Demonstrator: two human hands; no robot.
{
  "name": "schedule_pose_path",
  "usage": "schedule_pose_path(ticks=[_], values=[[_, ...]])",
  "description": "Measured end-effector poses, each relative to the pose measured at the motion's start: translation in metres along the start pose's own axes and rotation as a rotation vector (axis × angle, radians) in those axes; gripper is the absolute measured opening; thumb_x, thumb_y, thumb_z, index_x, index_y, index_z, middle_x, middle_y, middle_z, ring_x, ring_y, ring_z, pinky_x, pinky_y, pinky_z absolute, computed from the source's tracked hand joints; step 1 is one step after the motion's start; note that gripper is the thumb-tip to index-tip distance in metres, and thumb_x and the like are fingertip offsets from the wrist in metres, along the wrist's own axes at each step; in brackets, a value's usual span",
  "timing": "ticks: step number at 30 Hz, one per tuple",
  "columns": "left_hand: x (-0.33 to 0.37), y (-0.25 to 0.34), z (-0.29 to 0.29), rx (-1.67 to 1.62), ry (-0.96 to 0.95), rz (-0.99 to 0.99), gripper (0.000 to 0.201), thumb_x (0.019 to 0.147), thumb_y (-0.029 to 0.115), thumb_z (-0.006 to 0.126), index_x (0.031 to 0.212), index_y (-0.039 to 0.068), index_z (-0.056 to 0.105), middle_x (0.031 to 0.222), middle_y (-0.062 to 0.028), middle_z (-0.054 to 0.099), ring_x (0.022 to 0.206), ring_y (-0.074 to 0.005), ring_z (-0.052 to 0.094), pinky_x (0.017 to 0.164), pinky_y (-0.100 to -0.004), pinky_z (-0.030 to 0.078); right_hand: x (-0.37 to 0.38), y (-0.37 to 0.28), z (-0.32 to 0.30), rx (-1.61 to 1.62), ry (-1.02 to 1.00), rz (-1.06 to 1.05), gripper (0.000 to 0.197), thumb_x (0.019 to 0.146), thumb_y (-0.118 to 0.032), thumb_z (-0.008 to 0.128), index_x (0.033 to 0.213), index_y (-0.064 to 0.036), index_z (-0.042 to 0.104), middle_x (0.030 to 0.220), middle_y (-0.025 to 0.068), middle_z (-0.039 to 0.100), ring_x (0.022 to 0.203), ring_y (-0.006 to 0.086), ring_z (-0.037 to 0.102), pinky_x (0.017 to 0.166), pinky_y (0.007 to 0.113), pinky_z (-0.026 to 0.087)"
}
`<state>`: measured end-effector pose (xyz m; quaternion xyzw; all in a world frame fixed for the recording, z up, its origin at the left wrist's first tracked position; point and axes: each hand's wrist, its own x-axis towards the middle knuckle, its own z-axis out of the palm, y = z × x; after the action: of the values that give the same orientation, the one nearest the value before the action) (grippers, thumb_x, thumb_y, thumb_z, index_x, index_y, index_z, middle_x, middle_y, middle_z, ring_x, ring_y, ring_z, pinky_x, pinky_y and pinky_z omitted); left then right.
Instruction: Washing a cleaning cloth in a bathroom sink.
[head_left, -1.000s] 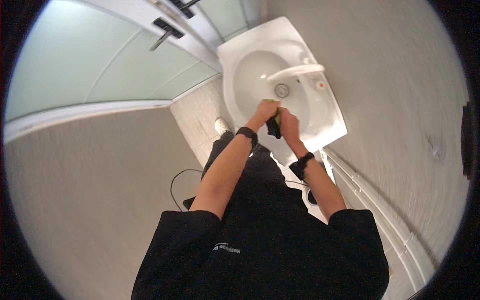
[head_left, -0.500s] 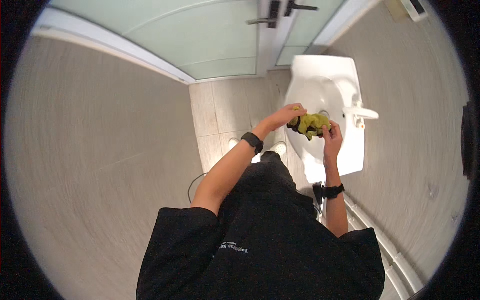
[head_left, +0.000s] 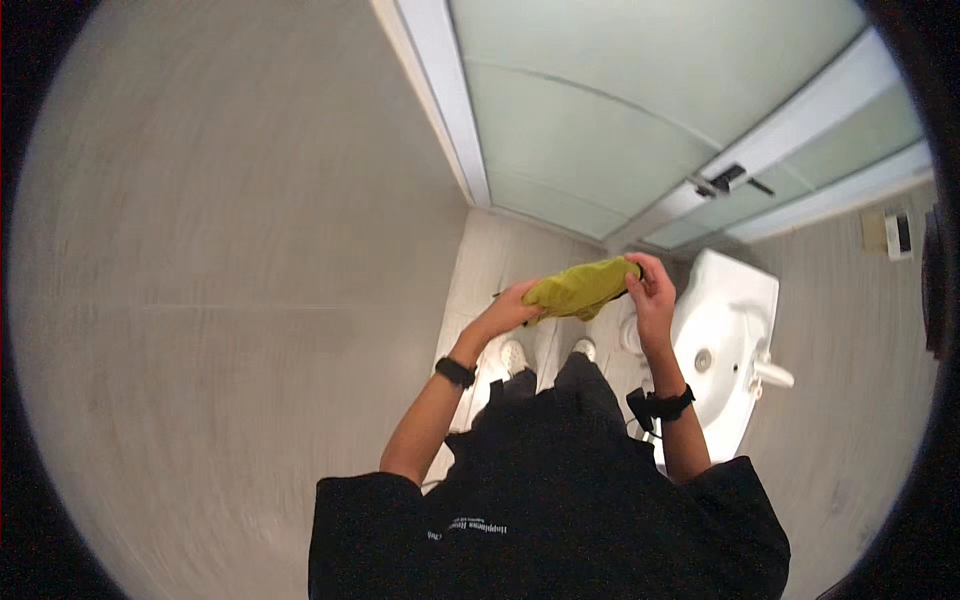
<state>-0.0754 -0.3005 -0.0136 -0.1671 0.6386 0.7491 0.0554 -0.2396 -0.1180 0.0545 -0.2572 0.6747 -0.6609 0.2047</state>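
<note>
A yellow-green cloth with dark edging stretches between my two hands, above the floor and left of the sink. My left hand grips its left end, fingers closed on the fabric. At the other end, my right hand pinches the cloth near a dark corner. The fabric hangs in soft folds, and its underside is mostly hidden. Whether it is a garment or a plain rag I cannot tell.
To the right stands a white washbasin with a white tap. A frosted glass door with a dark handle is ahead. Grey walls rise on both sides, and light tiles cover the floor around my shoes.
I have turned left, so the washbasin now lies to my right. The cloth has moved from over the basin to above the floor, and from bunched up to spread between my hands.
</note>
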Motion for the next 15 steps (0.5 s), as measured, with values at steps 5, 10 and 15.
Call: schedule_pose_path(ticks=[5, 10, 15], values=[[-0.091, 0.022, 0.016, 0.704, 0.698, 0.358, 0.023, 0.075, 0.005, 0.061, 0.097, 0.004, 0.053, 0.089, -0.0138, 0.056, 0.088, -0.0331, 0.055, 0.076, -0.0387, 0.045, 0.003, -0.013, 0.026, -0.137, -0.255, -0.113, 0.026, 0.084, -0.003, 0.057, 0.11, -0.0053, 0.058, 0.101, 0.0052, 0.06, 0.094, 0.0137, 0.054, 0.076, 0.026, 0.042], [-0.155, 0.05, 0.055, 0.588, 1.011, 0.127, 0.025, 0.075, 0.002, 0.062, 0.095, 0.005, 0.048, 0.089, -0.0137, 0.057, 0.087, -0.0343, 0.056, 0.073, -0.0388, 0.045, 0.011, -0.01, 0.064, -0.263, -0.409, -0.434, 0.026, 0.084, -0.006, 0.058, 0.109, -0.0033, 0.058, 0.098, 0.0073, 0.06, 0.09, 0.0195, 0.055, 0.077, 0.03, 0.043], [-0.154, 0.06, 0.097, 0.263, 1.078, 0.043, 0.029, 0.079, 0.005, 0.063, 0.102, 0.004, 0.047, 0.088, -0.0163, 0.061, 0.083, -0.031, 0.061, 0.071, -0.0352, 0.046, 0.01, 0.012, 0.108, -0.271, -0.417, -0.305, 0.022, 0.084, -0.01, 0.057, 0.105, -0.0022, 0.056, 0.092, 0.0095, 0.059, 0.088, 0.0246, 0.055, 0.077, 0.034, 0.043]])
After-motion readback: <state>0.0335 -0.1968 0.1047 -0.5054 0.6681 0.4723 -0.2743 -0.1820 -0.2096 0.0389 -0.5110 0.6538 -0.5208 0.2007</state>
